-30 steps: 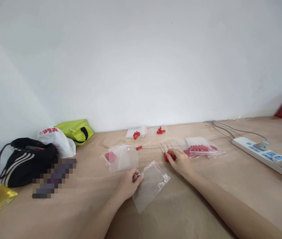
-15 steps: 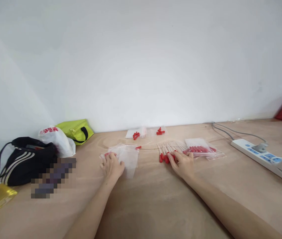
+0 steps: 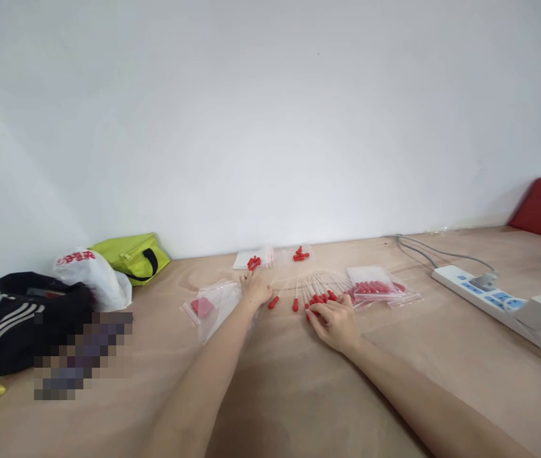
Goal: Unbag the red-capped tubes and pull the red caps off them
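Observation:
My right hand [image 3: 334, 323] rests on the table with curled fingers at the red ends of a fan of thin pale sticks [image 3: 316, 283]; the fingers partly cover those ends. One red-ended stick [image 3: 295, 304] lies a little to the left of the fan. My left hand [image 3: 255, 287] reaches forward over the edge of a clear plastic bag [image 3: 220, 312], fingers stretched toward a small pile of red pieces [image 3: 253, 261]. A loose red piece [image 3: 274, 302] lies just right of this hand. Whether the left fingertips touch the pile is unclear.
Filled clear bags with red contents [image 3: 375, 286] lie right of the fan. More red pieces [image 3: 301, 254] sit near the wall. A white power strip [image 3: 470, 286] with a cable stands at right. Black [image 3: 27, 318], white [image 3: 93, 277] and lime-green bags [image 3: 131, 254] are at left.
My left hand has moved forward and right, off the pink patch on the clear bag. My right hand stays at the red ends, which look more spread. The view has shifted slightly.

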Tool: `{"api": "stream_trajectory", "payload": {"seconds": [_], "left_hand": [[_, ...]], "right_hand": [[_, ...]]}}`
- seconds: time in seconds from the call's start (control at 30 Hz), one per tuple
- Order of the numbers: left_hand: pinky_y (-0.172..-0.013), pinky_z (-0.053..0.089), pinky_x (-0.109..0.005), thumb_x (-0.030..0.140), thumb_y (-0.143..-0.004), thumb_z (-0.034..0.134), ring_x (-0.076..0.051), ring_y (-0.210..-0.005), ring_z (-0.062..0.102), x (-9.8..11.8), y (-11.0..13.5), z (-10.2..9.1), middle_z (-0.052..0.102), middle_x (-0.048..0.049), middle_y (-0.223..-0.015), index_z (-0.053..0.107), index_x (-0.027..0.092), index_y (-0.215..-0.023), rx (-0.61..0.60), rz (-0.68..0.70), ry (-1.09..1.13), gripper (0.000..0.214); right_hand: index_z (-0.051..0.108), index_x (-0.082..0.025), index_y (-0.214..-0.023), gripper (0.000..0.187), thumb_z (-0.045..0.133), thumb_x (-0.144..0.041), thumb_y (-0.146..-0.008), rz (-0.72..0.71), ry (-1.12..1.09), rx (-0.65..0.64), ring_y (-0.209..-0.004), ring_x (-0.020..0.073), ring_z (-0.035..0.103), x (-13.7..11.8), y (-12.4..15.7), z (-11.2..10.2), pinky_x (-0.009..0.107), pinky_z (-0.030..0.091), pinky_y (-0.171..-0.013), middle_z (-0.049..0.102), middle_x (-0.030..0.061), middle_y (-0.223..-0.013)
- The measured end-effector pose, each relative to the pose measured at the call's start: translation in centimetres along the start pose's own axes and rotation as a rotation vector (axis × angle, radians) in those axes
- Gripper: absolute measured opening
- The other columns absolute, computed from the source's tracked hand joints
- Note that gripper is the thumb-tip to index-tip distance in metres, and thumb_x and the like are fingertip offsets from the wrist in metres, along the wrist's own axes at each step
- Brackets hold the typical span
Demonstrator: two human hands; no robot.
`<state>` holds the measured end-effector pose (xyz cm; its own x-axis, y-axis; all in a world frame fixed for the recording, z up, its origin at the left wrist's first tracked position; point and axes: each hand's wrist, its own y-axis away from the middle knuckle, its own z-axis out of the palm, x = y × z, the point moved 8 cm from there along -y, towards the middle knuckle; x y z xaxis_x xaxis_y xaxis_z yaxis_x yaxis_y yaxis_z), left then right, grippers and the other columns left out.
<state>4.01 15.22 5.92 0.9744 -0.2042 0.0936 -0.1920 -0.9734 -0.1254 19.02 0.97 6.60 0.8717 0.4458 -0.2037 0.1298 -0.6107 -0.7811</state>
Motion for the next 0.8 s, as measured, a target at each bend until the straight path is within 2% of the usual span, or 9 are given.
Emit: {"api": "stream_trajectory", "payload": {"seconds": [0.13, 0.27, 0.37, 0.47, 0.57, 0.67, 0.73, 0.8], "left_hand": [[-0.086, 0.031, -0.041, 0.028, -0.066, 0.055, -0.03, -0.096, 0.052, 2.0, 1.0, 0.1, 0.065, -0.0098, -0.079, 0.06, 0.018, -0.053, -0.082, 0.059, 0.052, 0.017], [-0.065, 0.04, -0.03, 0.032, -0.062, 0.057, -0.021, -0.066, 0.059, 3.4, 1.8, 1.0, 0.061, -0.0045, -0.053, 0.058, 0.017, -0.044, -0.216, 0.076, 0.132, 0.024], [-0.054, 0.039, -0.024, 0.036, -0.067, 0.053, -0.015, -0.052, 0.056, 4.4, 2.1, 1.6, 0.06, -0.0013, -0.048, 0.061, 0.017, -0.046, -0.283, 0.087, 0.206, 0.029], [-0.053, 0.038, -0.023, 0.04, -0.073, 0.048, -0.014, -0.051, 0.056, 4.3, 2.4, 1.3, 0.062, -0.0015, -0.052, 0.062, 0.018, -0.051, -0.271, 0.079, 0.23, 0.034], [-0.061, 0.039, -0.026, 0.037, -0.074, 0.048, -0.019, -0.068, 0.06, 1.8, 3.3, -0.5, 0.066, -0.0052, -0.067, 0.063, 0.018, -0.061, -0.159, 0.022, 0.19, 0.027], [-0.074, 0.038, -0.028, 0.032, -0.072, 0.053, -0.023, -0.094, 0.055, -2.3, 4.8, -2.3, 0.064, -0.0072, -0.093, 0.061, 0.019, -0.075, -0.049, -0.053, 0.149, 0.015], [-0.074, 0.038, -0.027, 0.032, -0.069, 0.058, -0.022, -0.095, 0.055, -5.0, 5.8, -2.6, 0.062, -0.0075, -0.098, 0.057, 0.02, -0.086, -0.039, -0.103, 0.14, 0.021], [-0.067, 0.039, -0.026, 0.034, -0.065, 0.062, -0.021, -0.088, 0.058, -7.0, 6.4, -2.2, 0.063, -0.0068, -0.092, 0.054, 0.019, -0.091, -0.063, -0.144, 0.141, 0.031]], "right_hand": [[0.062, -0.021, -0.068, 0.02, 0.047, -0.024, -0.08, -0.008, -0.025, 0.009, -0.051, 0.0084, 0.05, -0.2, -0.1, 0.1, 0.029, 0.023, -0.069, 0.061, -0.0029, -0.054], [0.063, -0.021, -0.07, 0.02, 0.047, -0.024, -0.081, 0.003, -0.045, 0.007, -0.051, 0.0084, 0.05, -0.2, -0.1, 0.1, 0.029, 0.023, -0.069, 0.061, -0.0029, -0.054], [0.063, -0.021, -0.07, 0.02, 0.047, -0.025, -0.081, 0.007, -0.038, 0.007, -0.051, 0.0087, 0.05, 0.0, -0.1, 0.1, 0.029, 0.022, -0.07, 0.061, -0.0029, -0.053], [0.063, -0.021, -0.07, 0.021, 0.047, -0.026, -0.081, 0.015, -0.038, 0.01, -0.051, 0.0089, 0.051, 0.2, 0.0, 0.0, 0.029, 0.022, -0.07, 0.06, -0.0028, -0.052], [0.063, -0.021, -0.069, 0.021, 0.047, -0.026, -0.081, 0.029, -0.04, 0.003, -0.052, 0.009, 0.051, 0.3, 0.1, 0.0, 0.03, 0.022, -0.071, 0.06, -0.0025, -0.052], [0.063, -0.021, -0.072, 0.019, 0.047, -0.027, -0.081, 0.009, -0.049, -0.043, -0.057, 0.0097, 0.052, -0.3, 0.0, 0.4, 0.03, 0.022, -0.071, 0.062, -0.0019, -0.057], [0.062, -0.022, -0.076, 0.017, 0.049, -0.031, -0.08, -0.009, -0.047, -0.083, -0.061, 0.011, 0.053, -0.9, -0.1, 0.7, 0.03, 0.022, -0.071, 0.063, -0.0017, -0.062], [0.061, -0.022, -0.081, 0.018, 0.051, -0.037, -0.078, -0.015, -0.018, -0.116, -0.065, 0.0131, 0.053, -1.4, -0.1, 1.2, 0.031, 0.022, -0.072, 0.064, -0.0008, -0.066]]}}
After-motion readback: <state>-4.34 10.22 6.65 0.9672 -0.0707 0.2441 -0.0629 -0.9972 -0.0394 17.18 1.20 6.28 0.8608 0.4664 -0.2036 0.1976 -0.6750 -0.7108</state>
